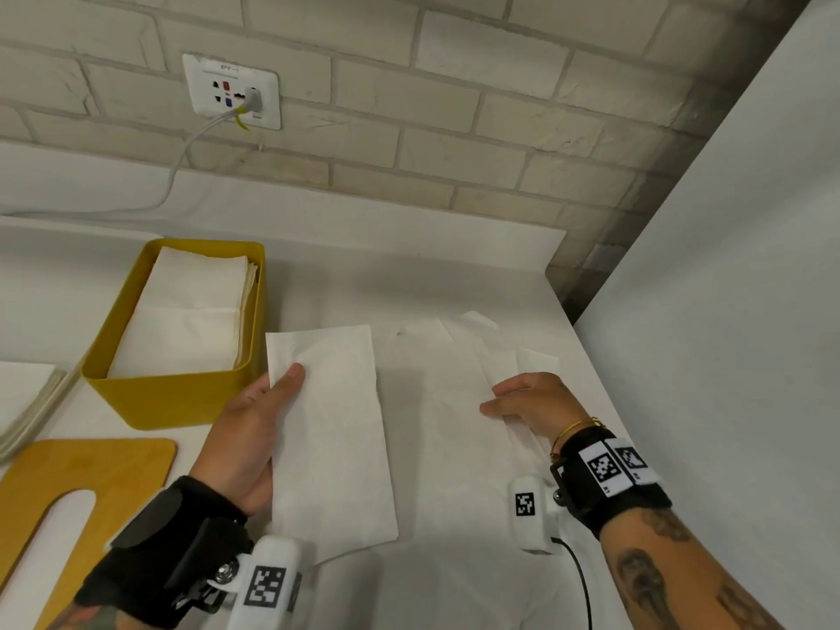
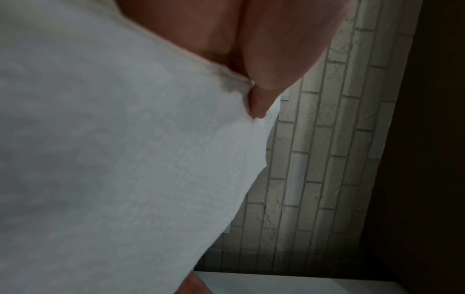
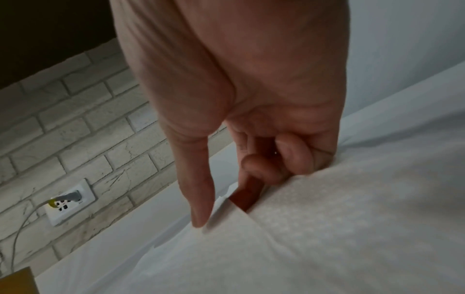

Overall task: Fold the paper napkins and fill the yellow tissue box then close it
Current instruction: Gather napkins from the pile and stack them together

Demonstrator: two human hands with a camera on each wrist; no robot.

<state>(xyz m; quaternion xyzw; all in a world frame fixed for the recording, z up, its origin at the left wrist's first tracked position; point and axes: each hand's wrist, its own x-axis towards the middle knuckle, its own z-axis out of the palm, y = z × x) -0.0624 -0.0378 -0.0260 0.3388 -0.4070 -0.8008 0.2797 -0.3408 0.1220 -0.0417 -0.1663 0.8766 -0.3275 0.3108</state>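
Nearest us, our left hand (image 1: pixel 247 441) holds a folded napkin (image 1: pixel 334 429) by its left edge, thumb on top, fingers hidden underneath. Our right hand (image 1: pixel 529 402) pinches the edge of a loose napkin (image 1: pixel 459 416) on the white counter (image 1: pixel 454 275) – thumb above, forefinger beneath, other fingers curled. At left lies the wooden lid (image 1: pixel 91 466) with its slot. Beyond it the yellow box (image 1: pixel 172 397) stands open – napkins stacked inside. Further back, a wall socket (image 1: pixel 232 90) on the brick wall.
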